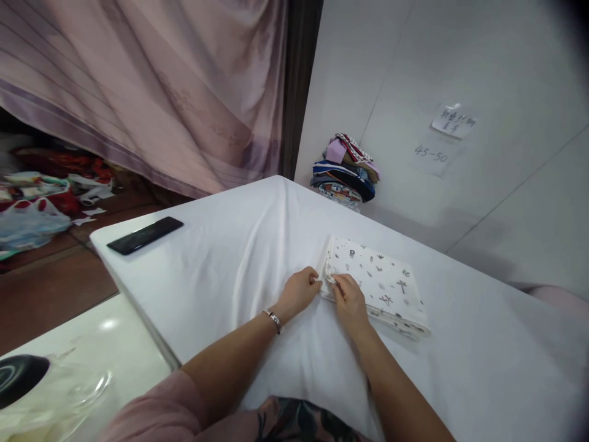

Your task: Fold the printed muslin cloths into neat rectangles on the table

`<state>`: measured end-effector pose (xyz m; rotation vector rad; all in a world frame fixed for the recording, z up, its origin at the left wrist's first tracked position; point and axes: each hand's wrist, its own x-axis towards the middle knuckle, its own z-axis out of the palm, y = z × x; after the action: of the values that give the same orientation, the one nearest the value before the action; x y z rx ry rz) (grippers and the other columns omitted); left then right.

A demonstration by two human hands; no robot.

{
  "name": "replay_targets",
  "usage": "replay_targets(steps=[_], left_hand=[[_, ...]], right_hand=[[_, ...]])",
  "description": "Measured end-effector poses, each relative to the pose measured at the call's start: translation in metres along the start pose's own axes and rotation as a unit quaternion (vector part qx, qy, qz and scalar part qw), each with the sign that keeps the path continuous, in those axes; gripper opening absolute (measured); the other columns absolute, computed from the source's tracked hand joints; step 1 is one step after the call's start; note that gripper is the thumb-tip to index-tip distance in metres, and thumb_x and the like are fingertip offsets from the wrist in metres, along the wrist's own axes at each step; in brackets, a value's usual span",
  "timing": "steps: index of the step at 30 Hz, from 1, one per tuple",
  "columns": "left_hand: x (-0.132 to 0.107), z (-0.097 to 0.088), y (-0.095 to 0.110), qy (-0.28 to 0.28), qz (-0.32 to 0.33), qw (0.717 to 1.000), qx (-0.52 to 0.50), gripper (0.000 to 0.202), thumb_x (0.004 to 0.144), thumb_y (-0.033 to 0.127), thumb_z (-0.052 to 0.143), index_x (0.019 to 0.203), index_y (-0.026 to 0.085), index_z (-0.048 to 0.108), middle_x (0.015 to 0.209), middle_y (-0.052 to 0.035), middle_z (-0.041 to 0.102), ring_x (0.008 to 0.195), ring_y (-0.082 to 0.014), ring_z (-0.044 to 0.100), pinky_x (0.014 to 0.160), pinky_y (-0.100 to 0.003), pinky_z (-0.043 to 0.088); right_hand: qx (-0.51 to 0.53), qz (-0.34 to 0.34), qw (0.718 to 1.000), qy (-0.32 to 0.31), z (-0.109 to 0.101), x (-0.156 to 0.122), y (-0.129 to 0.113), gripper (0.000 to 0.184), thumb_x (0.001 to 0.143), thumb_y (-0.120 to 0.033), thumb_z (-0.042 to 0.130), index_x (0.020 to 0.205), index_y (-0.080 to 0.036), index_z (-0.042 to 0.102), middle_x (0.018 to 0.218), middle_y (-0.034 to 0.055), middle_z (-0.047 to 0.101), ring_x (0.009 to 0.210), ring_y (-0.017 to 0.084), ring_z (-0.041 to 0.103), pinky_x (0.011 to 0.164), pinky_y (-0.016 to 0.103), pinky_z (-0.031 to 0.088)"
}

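Observation:
A folded white cloth (384, 279) with a small print of palm trees and leaves lies on the white-covered table (207, 276). At its near left corner, my right hand (352, 304) pinches an edge of the cloth between thumb and fingers. My left hand (299, 291), with a bracelet (275, 321) on the wrist, is just left of that corner. Its fingers are curled together against the cloth's left edge; what they pinch is too small to make out.
A black phone-like slab (146, 236) lies on the table's left part. Folded clothes (345, 169) are stacked beyond the far edge, by the wall with paper notes (453, 121). A pink curtain (184, 92) hangs behind; bags (32, 215) sit on the floor left.

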<state>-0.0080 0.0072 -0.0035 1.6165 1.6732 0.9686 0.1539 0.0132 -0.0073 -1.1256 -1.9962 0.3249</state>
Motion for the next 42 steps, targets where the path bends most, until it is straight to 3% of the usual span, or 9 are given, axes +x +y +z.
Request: replay_targets(steps=[8, 13, 19, 22, 26, 29, 33, 38, 42], left_hand=[[0.006, 0.008, 0.01, -0.015, 0.028, 0.979, -0.199, 0.024, 0.078, 0.029, 0.05, 0.099, 0.018, 0.055, 0.066, 0.0028, 0.057, 0.062, -0.0112, 0.055, 0.061, -0.022, 0.043], [0.015, 0.005, 0.009, -0.026, 0.04, 0.968, -0.245, 0.029, 0.079, 0.034, 0.049, 0.102, 0.016, 0.054, 0.069, 0.0012, 0.058, 0.059, -0.0104, 0.052, 0.057, -0.022, 0.042], [0.016, -0.01, 0.002, 0.039, -0.019, 0.992, -0.121, 0.021, 0.076, 0.034, 0.051, 0.08, 0.017, 0.062, 0.069, -0.001, 0.062, 0.062, -0.0127, 0.054, 0.057, -0.023, 0.04], [0.007, -0.013, 0.005, 0.013, -0.009, 0.998, -0.06, 0.021, 0.074, 0.035, 0.052, 0.07, 0.018, 0.063, 0.066, 0.0, 0.063, 0.062, -0.0135, 0.054, 0.056, -0.023, 0.037], [-0.009, -0.005, 0.01, -0.041, 0.0, 0.998, 0.046, 0.032, 0.072, 0.048, 0.056, 0.058, 0.02, 0.061, 0.055, 0.0009, 0.058, 0.052, -0.0134, 0.049, 0.051, -0.024, 0.029], [-0.015, 0.004, 0.011, -0.035, 0.012, 0.994, 0.101, 0.038, 0.072, 0.051, 0.055, 0.052, 0.019, 0.056, 0.05, 0.0005, 0.052, 0.049, -0.0132, 0.045, 0.051, -0.025, 0.026], [-0.01, 0.009, 0.016, -0.041, -0.027, 0.998, 0.045, 0.031, 0.071, 0.044, 0.057, 0.053, 0.018, 0.054, 0.052, 0.0015, 0.051, 0.051, -0.0127, 0.045, 0.05, -0.024, 0.027], [0.014, -0.002, 0.028, -0.05, -0.076, 0.991, -0.098, 0.027, 0.066, 0.043, 0.06, 0.058, 0.017, 0.054, 0.053, 0.0035, 0.048, 0.053, -0.0115, 0.044, 0.05, -0.023, 0.031], [0.024, -0.005, 0.023, -0.043, -0.098, 0.994, -0.032, 0.023, 0.067, 0.036, 0.056, 0.056, 0.016, 0.055, 0.052, 0.0019, 0.049, 0.054, -0.0122, 0.046, 0.051, -0.023, 0.03]], right_hand=[[-0.006, -0.033, 0.999, -0.038, -0.002, 0.002, -0.003, 0.028, 0.086, -0.029, 0.048, 0.111, -0.021, 0.057, 0.103, 0.0096, 0.058, 0.096, 0.023, 0.054, 0.084, 0.037, 0.044], [0.049, 0.038, 0.998, -0.01, -0.003, 0.003, 0.002, 0.023, 0.086, -0.027, 0.046, 0.102, -0.02, 0.061, 0.094, 0.0066, 0.06, 0.086, 0.02, 0.055, 0.076, 0.033, 0.045], [0.136, 0.085, 0.986, 0.043, 0.0, 0.002, 0.009, 0.025, 0.083, -0.029, 0.048, 0.1, -0.02, 0.063, 0.088, 0.0037, 0.06, 0.073, 0.015, 0.054, 0.063, 0.027, 0.043], [0.138, 0.083, 0.986, 0.046, -0.001, 0.003, 0.009, 0.025, 0.082, -0.029, 0.049, 0.1, -0.02, 0.063, 0.088, 0.0037, 0.06, 0.073, 0.015, 0.054, 0.063, 0.028, 0.044], [0.119, 0.067, 0.989, 0.048, -0.006, 0.004, 0.008, 0.025, 0.083, -0.029, 0.047, 0.103, -0.02, 0.061, 0.091, 0.0045, 0.059, 0.08, 0.017, 0.055, 0.066, 0.028, 0.046], [0.09, 0.041, 0.994, 0.039, -0.008, 0.003, 0.007, 0.026, 0.085, -0.027, 0.045, 0.106, -0.02, 0.059, 0.098, 0.0063, 0.059, 0.089, 0.019, 0.055, 0.073, 0.031, 0.047], [0.058, 0.014, 0.998, 0.024, -0.009, 0.002, 0.006, 0.026, 0.087, -0.025, 0.041, 0.108, -0.021, 0.057, 0.1, 0.0077, 0.058, 0.095, 0.021, 0.054, 0.081, 0.035, 0.047], [0.041, -0.02, 0.998, 0.039, -0.016, 0.011, 0.001, 0.027, 0.089, -0.025, 0.039, 0.109, -0.02, 0.057, 0.102, 0.0086, 0.057, 0.097, 0.021, 0.053, 0.083, 0.036, 0.046], [-0.002, -0.033, 0.999, 0.005, -0.015, 0.018, 0.001, 0.027, 0.088, -0.021, 0.039, 0.108, -0.02, 0.057, 0.099, 0.0085, 0.058, 0.095, 0.021, 0.053, 0.084, 0.037, 0.045]])
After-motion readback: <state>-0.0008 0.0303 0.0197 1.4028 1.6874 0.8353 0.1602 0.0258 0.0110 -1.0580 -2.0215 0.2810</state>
